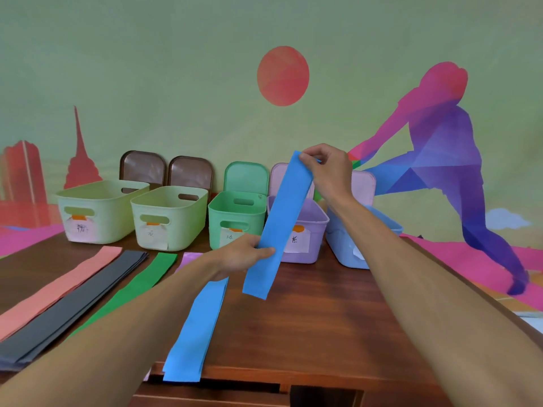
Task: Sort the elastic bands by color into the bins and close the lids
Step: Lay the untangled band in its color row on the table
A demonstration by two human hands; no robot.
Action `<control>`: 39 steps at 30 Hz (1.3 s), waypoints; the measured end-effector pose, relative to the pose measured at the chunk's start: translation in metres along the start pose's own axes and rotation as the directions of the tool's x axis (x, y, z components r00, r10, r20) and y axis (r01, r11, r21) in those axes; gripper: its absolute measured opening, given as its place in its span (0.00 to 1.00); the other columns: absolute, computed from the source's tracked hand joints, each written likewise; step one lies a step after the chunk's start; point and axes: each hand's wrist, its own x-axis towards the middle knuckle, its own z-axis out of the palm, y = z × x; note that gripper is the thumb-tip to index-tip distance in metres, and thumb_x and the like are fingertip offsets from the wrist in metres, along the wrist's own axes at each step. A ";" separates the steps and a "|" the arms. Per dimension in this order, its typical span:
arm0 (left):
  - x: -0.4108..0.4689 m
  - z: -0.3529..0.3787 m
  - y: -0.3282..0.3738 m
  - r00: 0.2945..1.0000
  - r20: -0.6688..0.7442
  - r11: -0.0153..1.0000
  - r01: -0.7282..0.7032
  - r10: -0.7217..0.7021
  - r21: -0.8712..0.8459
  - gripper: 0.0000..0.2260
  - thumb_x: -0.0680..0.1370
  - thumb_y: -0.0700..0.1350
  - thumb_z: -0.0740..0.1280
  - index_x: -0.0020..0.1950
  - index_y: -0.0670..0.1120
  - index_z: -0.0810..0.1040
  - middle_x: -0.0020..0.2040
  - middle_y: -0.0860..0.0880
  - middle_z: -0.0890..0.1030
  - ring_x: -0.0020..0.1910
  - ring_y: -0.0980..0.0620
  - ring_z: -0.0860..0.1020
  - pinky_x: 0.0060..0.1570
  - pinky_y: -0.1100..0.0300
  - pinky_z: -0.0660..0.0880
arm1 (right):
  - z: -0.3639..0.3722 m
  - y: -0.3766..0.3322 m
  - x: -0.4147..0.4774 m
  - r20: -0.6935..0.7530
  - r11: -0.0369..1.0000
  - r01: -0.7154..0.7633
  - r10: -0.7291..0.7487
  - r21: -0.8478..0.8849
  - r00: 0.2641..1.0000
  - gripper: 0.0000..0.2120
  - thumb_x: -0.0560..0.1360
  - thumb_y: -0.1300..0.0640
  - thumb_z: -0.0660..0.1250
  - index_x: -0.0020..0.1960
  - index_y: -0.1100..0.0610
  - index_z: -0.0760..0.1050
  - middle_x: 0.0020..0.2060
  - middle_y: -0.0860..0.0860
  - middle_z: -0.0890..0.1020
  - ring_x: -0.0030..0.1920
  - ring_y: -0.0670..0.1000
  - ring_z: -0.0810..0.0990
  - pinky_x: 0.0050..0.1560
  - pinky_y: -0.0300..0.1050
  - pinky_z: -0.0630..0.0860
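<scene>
A blue elastic band [282, 218] is held up slanted above the table. My right hand [329, 168] pinches its top end, and my left hand [244, 254] grips it lower down. More blue bands [197, 327] lie flat on the table under my left arm. Pink bands [58, 289], dark grey bands [73, 304], green bands [132, 289] and a light purple band [189, 258] lie in rows at the left. The blue bin [346, 245] stands open at the right, partly hidden by my right arm.
Along the wall stand two pale yellow-green bins [100, 212] [167, 218], a green bin [235, 218] and a purple bin [308, 236], all open, each with a paper label. Their lids [144, 168] lean upright behind them. The table's front edge [264, 374] is close to me.
</scene>
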 end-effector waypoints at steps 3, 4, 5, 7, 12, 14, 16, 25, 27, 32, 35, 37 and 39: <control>-0.016 -0.007 -0.004 0.999 0.008 0.999 0.033 -0.033 0.042 0.11 0.82 0.48 0.59 0.57 0.45 0.77 0.50 0.49 0.81 0.49 0.51 0.80 0.46 0.58 0.73 | 0.000 0.011 -0.001 -0.031 0.997 -0.023 0.020 -0.079 0.999 0.04 0.73 0.58 0.70 0.43 0.59 0.81 0.36 0.47 0.79 0.36 0.41 0.74 0.37 0.30 0.67; -0.022 -0.011 -0.006 0.999 0.002 0.998 0.033 -0.033 0.047 0.11 0.82 0.48 0.59 0.56 0.44 0.77 0.50 0.49 0.82 0.48 0.51 0.79 0.45 0.58 0.72 | 0.000 0.015 -0.001 -0.041 0.995 -0.036 0.032 -0.092 0.999 0.04 0.73 0.58 0.70 0.43 0.59 0.81 0.36 0.47 0.79 0.35 0.41 0.74 0.36 0.30 0.66; -0.029 -0.015 -0.009 0.999 -0.021 0.999 0.029 -0.028 0.046 0.10 0.81 0.48 0.60 0.52 0.45 0.78 0.46 0.51 0.81 0.44 0.54 0.79 0.42 0.62 0.71 | 0.000 0.018 -0.001 -0.046 0.994 -0.051 0.047 -0.099 0.998 0.05 0.73 0.58 0.70 0.43 0.59 0.81 0.35 0.48 0.79 0.34 0.42 0.74 0.35 0.32 0.66; -0.043 -0.022 -0.013 0.995 -0.095 0.999 0.027 -0.025 0.019 0.10 0.81 0.48 0.62 0.42 0.47 0.76 0.33 0.58 0.78 0.33 0.60 0.75 0.33 0.69 0.68 | 0.003 0.024 -0.002 -0.032 0.990 -0.097 0.094 -0.102 0.995 0.04 0.73 0.58 0.70 0.44 0.58 0.80 0.32 0.48 0.78 0.30 0.41 0.74 0.35 0.33 0.68; -0.069 -0.039 -0.036 0.975 -0.206 0.995 0.095 -0.086 0.031 0.11 0.81 0.49 0.61 0.43 0.44 0.73 0.39 0.47 0.74 0.37 0.52 0.72 0.38 0.60 0.66 | 0.025 0.037 -0.015 0.173 0.966 -0.222 0.244 -0.133 0.954 0.06 0.74 0.65 0.66 0.49 0.58 0.78 0.29 0.49 0.77 0.20 0.39 0.75 0.29 0.38 0.75; -0.078 -0.042 -0.044 0.963 -0.220 0.986 0.165 -0.157 0.021 0.09 0.81 0.45 0.59 0.47 0.42 0.74 0.43 0.43 0.77 0.40 0.49 0.75 0.41 0.58 0.69 | 0.039 0.042 -0.024 0.265 0.953 -0.224 0.274 -0.204 0.924 0.09 0.74 0.68 0.64 0.51 0.58 0.78 0.30 0.50 0.78 0.22 0.40 0.76 0.32 0.39 0.77; -0.088 -0.042 -0.050 0.951 -0.201 0.971 0.237 -0.235 -0.013 0.07 0.79 0.41 0.58 0.50 0.41 0.74 0.44 0.43 0.78 0.41 0.47 0.76 0.41 0.58 0.71 | 0.054 0.049 -0.035 0.331 0.942 -0.199 0.285 -0.270 0.900 0.11 0.73 0.68 0.64 0.53 0.59 0.78 0.30 0.50 0.79 0.26 0.42 0.77 0.36 0.39 0.77; -0.103 -0.024 -0.074 0.911 0.008 0.875 0.399 -0.413 -0.275 0.06 0.79 0.36 0.60 0.54 0.39 0.74 0.49 0.43 0.82 0.44 0.49 0.82 0.47 0.56 0.81 | 0.127 0.089 -0.089 0.507 0.926 -0.057 0.255 -0.374 0.823 0.07 0.73 0.63 0.69 0.50 0.63 0.82 0.46 0.60 0.84 0.50 0.55 0.81 0.48 0.38 0.72; -0.099 -0.021 -0.079 0.903 0.023 0.859 0.415 -0.428 -0.299 0.09 0.79 0.37 0.62 0.59 0.39 0.73 0.54 0.43 0.82 0.47 0.48 0.82 0.50 0.54 0.80 | 0.143 0.102 -0.097 0.518 0.919 -0.049 0.264 -0.391 0.813 0.07 0.73 0.63 0.69 0.49 0.62 0.82 0.46 0.59 0.84 0.50 0.55 0.81 0.51 0.41 0.75; -0.092 -0.024 -0.090 0.889 0.011 0.871 0.450 -0.457 -0.196 0.22 0.77 0.39 0.67 0.69 0.37 0.65 0.58 0.38 0.79 0.46 0.44 0.82 0.36 0.56 0.82 | 0.167 0.123 -0.109 0.534 0.912 -0.062 0.291 -0.405 0.794 0.06 0.73 0.61 0.70 0.48 0.61 0.83 0.48 0.56 0.85 0.51 0.54 0.81 0.56 0.47 0.77; -0.091 -0.028 -0.091 0.891 -0.023 0.884 0.446 -0.453 -0.142 0.25 0.77 0.39 0.68 0.71 0.36 0.63 0.49 0.34 0.80 0.26 0.51 0.77 0.22 0.65 0.73 | 0.176 0.129 -0.113 0.543 0.910 -0.091 0.319 -0.405 0.777 0.06 0.73 0.61 0.70 0.48 0.60 0.83 0.48 0.56 0.84 0.52 0.54 0.81 0.55 0.45 0.76; -0.091 -0.028 -0.089 0.889 -0.030 0.883 0.449 -0.457 -0.139 0.26 0.77 0.38 0.68 0.71 0.35 0.62 0.42 0.36 0.80 0.20 0.54 0.75 0.21 0.66 0.73 | 0.181 0.131 -0.115 0.555 0.911 -0.093 0.323 -0.402 0.767 0.06 0.73 0.61 0.70 0.48 0.59 0.83 0.49 0.55 0.84 0.52 0.54 0.81 0.55 0.45 0.76; -0.091 -0.028 -0.086 0.884 -0.022 0.878 0.461 -0.467 -0.130 0.27 0.77 0.37 0.68 0.72 0.35 0.61 0.39 0.38 0.80 0.20 0.55 0.75 0.21 0.66 0.73 | 0.185 0.133 -0.117 0.568 0.912 -0.097 0.329 -0.398 0.754 0.06 0.73 0.60 0.70 0.49 0.59 0.83 0.49 0.55 0.84 0.52 0.54 0.80 0.56 0.46 0.76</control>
